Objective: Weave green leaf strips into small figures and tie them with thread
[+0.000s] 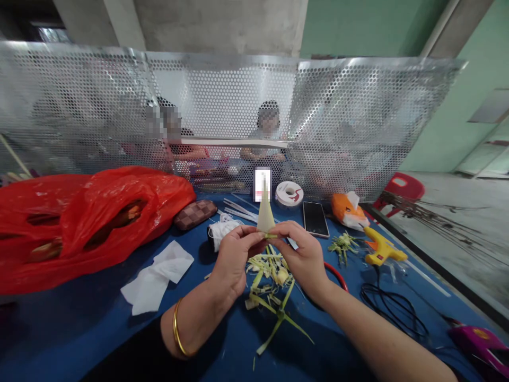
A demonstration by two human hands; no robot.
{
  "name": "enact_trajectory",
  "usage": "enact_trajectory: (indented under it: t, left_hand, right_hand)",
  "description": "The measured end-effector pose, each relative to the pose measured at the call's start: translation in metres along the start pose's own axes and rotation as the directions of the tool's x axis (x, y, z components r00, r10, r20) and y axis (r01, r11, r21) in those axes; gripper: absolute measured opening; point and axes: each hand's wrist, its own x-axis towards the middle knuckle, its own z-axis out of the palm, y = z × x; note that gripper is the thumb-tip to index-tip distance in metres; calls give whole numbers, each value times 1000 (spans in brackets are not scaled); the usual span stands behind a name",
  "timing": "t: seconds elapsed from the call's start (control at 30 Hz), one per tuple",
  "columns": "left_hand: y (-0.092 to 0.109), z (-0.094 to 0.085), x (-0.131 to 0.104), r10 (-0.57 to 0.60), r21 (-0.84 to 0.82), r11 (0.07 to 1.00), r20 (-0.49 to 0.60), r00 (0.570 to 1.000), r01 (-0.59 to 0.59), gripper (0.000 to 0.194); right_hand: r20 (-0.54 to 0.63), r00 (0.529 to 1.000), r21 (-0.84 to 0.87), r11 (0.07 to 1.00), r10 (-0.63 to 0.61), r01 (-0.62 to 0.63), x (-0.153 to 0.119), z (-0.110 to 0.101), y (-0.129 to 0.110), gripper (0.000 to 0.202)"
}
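Note:
My left hand (234, 258) and my right hand (305, 258) meet over the middle of the blue table. Both pinch the base of a pale green, pointed leaf piece (265, 215), which stands upright with its tip away from me. A narrow green strip crosses its base between my fingertips. Below my hands lies a heap of pale green leaf scraps (274, 271), with a few long strips (280, 315) crossing nearer to me. Part of a red curved handle (337, 276) shows beside my right wrist; the rest is hidden.
Left are a red plastic bag (91, 223), white tissue (159, 276), a checkered pouch (195, 214) and white string (225, 229). Right are a ribbon spool (289, 194), phone (316, 219), tissue pack (350, 209) and yellow glue gun (384, 248) with its cord. A perforated metal screen (238, 85) stands behind.

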Motion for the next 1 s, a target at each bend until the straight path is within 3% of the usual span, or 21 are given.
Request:
enact_trajectory:
  t: [0.27, 0.47, 0.63, 0.8, 1.0]
  left_hand:
    - [2, 0, 0, -74, 19, 997, 68, 995, 72, 12]
    - [-7, 1, 0, 8, -54, 998, 5, 1000, -8, 9]
    - [-10, 0, 0, 73, -53, 996, 13, 997, -72, 7]
    - [-14, -2, 4, 180, 35, 982, 71, 981, -183, 7]
    - [-22, -7, 9, 232, 94, 965, 129, 964, -245, 10]
  right_hand:
    - [-24, 999, -69, 997, -25, 23, 0, -2, -2, 12]
    - [-35, 999, -2, 1000, 22, -22, 0, 0, -4, 13]
    - [-14, 996, 83, 993, 90, -88, 0, 1, -3, 14]
    - [-34, 974, 164, 962, 225, -216, -1, 3, 0, 12]
    - [-76, 898, 304, 868, 433, -393, -2, 7, 4, 13]
